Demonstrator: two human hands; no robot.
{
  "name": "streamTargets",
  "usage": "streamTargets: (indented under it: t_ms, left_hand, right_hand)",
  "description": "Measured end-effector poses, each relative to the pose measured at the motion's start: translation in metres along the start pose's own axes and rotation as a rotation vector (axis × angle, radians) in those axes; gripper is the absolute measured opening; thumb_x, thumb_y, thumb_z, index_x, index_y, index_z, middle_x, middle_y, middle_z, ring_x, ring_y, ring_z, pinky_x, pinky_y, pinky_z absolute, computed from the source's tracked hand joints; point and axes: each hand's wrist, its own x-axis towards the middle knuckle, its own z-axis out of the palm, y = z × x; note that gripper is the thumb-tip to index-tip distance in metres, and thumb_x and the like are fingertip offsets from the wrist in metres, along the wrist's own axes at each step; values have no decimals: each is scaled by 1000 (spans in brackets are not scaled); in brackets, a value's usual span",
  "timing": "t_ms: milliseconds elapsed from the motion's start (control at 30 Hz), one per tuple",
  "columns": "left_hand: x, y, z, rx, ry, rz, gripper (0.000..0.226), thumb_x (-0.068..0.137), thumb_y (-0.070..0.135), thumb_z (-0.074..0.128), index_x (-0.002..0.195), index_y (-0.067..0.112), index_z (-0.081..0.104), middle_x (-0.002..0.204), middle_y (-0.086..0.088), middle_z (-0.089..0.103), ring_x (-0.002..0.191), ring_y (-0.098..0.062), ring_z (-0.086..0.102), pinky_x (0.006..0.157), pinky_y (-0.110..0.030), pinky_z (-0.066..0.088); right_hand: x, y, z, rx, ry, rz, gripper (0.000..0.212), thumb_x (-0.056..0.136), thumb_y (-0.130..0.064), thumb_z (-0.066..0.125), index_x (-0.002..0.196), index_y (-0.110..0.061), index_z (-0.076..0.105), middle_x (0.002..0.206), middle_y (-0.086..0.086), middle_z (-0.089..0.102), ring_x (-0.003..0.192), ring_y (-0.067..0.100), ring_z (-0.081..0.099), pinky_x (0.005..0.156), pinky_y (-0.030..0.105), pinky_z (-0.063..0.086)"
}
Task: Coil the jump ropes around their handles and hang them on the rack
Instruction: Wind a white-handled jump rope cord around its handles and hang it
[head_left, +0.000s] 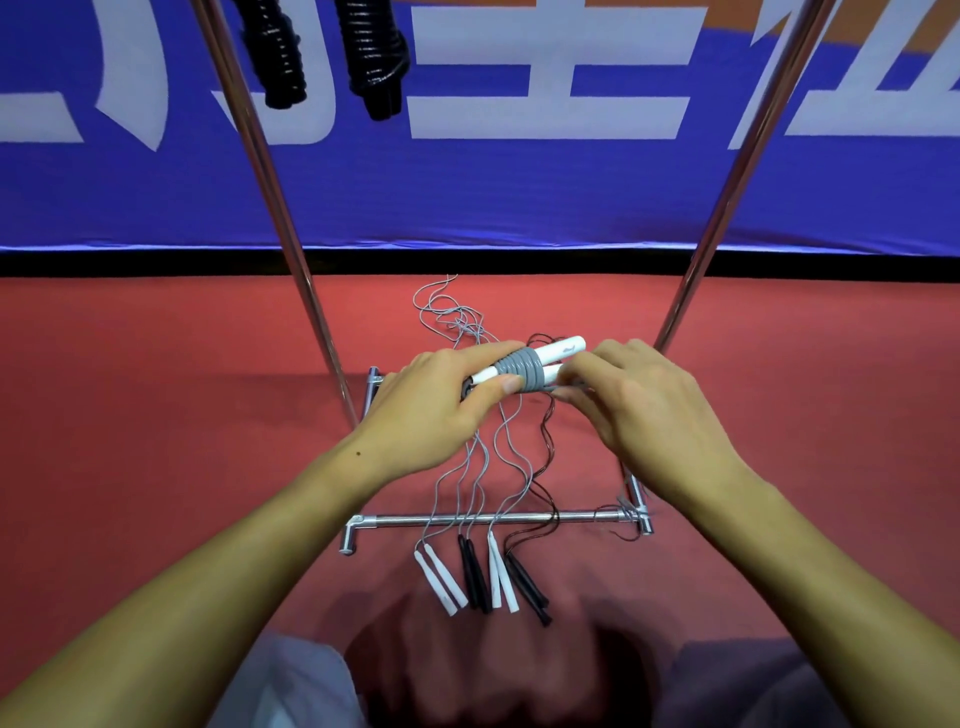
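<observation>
Both hands met at frame centre over the rack's base. The left hand (431, 410) curled round a pair of white handles (558, 353), thumb pressed against the grey coil (522, 370) wound about their middle; the handles' left ends were buried in that palm. The right hand (631, 410) came in from 3 o'clock, fingertips bunched at the coil's right edge, apparently pinching the rope there, though the pinch point itself was hidden behind the fingers. Loose grey rope (498, 447) trailed down from the bundle toward 6 o'clock and tangled away toward 12.

Below, on the red floor (156, 415), four pairs of handles lay side by side, just past the base bar (488, 518): white pair (440, 581), black pair (474, 574), white pair (501, 577), black pair (527, 582), their thin ropes crossing the bar in a muddle that was hard to sort out.

At 11 o'clock, two black coiled ropes (371, 57) hung beside the left pole (270, 176), tops cut off by the frame edge. The right pole (737, 171) rose toward 1 o'clock. A blue banner (519, 197) ran behind.
</observation>
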Motion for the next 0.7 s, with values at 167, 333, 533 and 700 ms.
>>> streamTargets:
  t_ms: [167,333,533,700]
  left_hand:
    - [3,-7,2,-121,-70,9,39,99,53,52,138,51,58,62,13,58,57,-11,54,67,-48,57]
    - [3,-9,1,-197,-169,65,29,105,37,57,133,43,63,61,12,54,58,-10,49,63,-49,55]
    - [0,-8,-3,-329,-344,48,35,108,24,59,139,39,65,64,2,51,60,-18,49,57,-43,55]
    - [0,-9,-12,-415,-459,1,37,108,24,60,143,34,63,64,2,47,63,-18,46,61,-39,58]
  right_hand:
    - [-2,1,-1,237,-44,96,15,100,-38,65,103,-24,68,94,-6,54,78,23,57,64,42,51]
    - [-2,4,-6,340,-121,95,13,96,-40,69,102,-28,66,94,-11,58,82,18,59,70,44,52]
    - [-3,10,-11,368,-220,158,28,86,-56,72,96,-32,61,78,-19,59,74,1,52,64,20,39]
    - [-3,14,-15,437,-291,154,36,81,-64,71,93,-32,60,79,-15,60,76,5,54,63,25,42]
